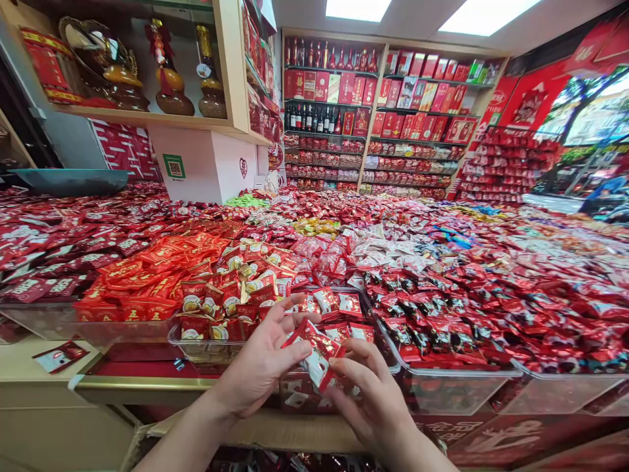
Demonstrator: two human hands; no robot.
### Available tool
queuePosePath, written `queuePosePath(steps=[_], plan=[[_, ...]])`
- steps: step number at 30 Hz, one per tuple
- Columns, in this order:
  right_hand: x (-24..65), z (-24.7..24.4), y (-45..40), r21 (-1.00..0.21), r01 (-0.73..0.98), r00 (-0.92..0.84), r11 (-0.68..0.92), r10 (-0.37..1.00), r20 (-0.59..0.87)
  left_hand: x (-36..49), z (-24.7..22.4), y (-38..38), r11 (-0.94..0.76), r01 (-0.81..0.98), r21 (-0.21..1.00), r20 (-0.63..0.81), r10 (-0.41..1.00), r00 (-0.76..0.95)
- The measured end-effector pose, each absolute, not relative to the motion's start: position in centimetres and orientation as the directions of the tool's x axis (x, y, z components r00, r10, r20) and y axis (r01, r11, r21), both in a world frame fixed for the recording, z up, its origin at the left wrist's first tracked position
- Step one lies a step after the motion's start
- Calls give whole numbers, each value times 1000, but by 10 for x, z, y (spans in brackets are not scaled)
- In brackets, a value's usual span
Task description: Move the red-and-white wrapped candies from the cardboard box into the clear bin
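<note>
Several small candy packets (pixel 317 351), glossy red foil with white patches and crinkled ends, sit bunched between both hands just in front of the clear tray (pixel 381 328) at the worktop's near edge. The left hand (pixel 260 364) cups them with fingers spread, while the right hand (pixel 373 393) pinches the bunch from below. Beyond the tray, heaps of red wrapped sweets (pixel 206 275) cover the worktop (pixel 142 387).

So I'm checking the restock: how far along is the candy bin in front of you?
Neighbouring trays already look heaped. Both hands, left hand and right hand, hold red candy packets over the clear bin, which holds only a thin layer. Most filling seems left.
</note>
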State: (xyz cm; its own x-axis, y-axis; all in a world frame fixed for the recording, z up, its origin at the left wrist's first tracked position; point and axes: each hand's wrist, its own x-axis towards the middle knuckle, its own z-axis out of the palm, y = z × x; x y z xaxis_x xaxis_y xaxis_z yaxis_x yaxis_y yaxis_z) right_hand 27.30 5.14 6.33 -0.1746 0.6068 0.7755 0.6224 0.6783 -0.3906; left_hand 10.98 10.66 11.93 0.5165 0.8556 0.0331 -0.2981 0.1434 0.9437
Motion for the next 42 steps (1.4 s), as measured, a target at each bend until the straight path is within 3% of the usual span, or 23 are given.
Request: queuePosePath(steps=[9,12,17,23,29,38,40,42], plan=[[316,102,98,-215,782,-283,585,641,714,69,96,100,-128,-40,991,134,943,305],[311,110,128,-185,816,-339,547,714,613,58,80,102,-80,30,996,66,943,325],[274,105,163,105,857,-511,504,808,292,61,69,103,-41,7,999,37,944,329],[267,98,173,194,854,-517,484,834,193,65,68,95,-41,-14,999,44,967,250],[270,94,175,201,862,-496,465,855,149,63,65,93,-64,9,998,58,952,301],[279,96,183,111,860,-510,499,852,121,62,67,85,-92,25,995,80,948,309],[283,106,172,77,869,-495,490,853,165,56,63,76,-174,4,985,166,949,269],[289,117,149,-31,870,-464,492,839,283,47,50,65,-314,3,950,297,904,307]])
